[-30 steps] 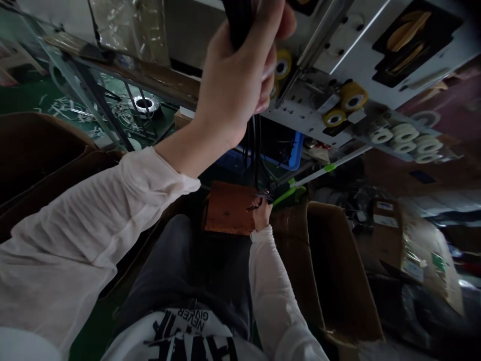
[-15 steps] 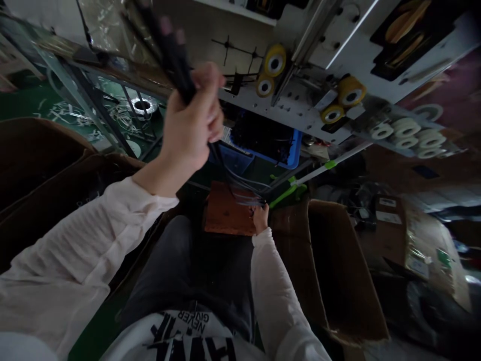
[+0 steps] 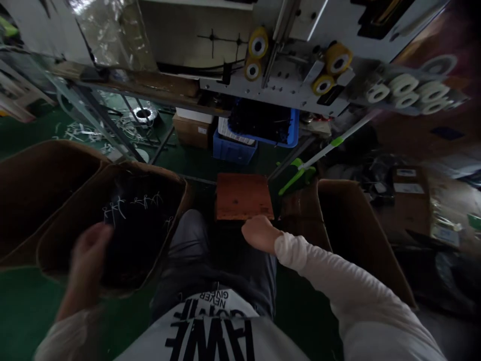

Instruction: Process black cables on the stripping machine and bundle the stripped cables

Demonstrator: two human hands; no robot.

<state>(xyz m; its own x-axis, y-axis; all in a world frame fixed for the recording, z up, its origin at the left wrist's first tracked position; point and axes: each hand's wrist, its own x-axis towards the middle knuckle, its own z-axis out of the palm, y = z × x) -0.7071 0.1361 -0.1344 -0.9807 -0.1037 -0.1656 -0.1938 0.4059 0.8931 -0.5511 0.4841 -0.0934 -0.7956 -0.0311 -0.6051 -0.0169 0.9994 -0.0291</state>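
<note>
Smeared by motion, my left hand (image 3: 92, 243) is over the near left side of an open cardboard box (image 3: 184, 193). Inside that box lies a dark mass with thin white ties (image 3: 114, 206) on it; single pieces cannot be made out. Whether the left fingers hold anything is not visible. My right hand (image 3: 260, 233) is closed like a fist, back of the hand up, at the near edge of a reddish-brown board (image 3: 244, 195). Its fingers point down and away, so anything in them is hidden.
A machine panel with yellow rollers (image 3: 258, 44) spans the top. Below it sit a blue tray (image 3: 295, 130) of dark pieces and a blue bin (image 3: 235, 150). Another open cardboard box (image 3: 361, 240) stands at right, near a green-and-white pole (image 3: 338, 141). White scraps (image 3: 88, 131) litter the floor.
My left hand has swung from high up, where it held long black cables, down to the left box. My right hand moved slightly nearer; the cables between the hands are out of sight.
</note>
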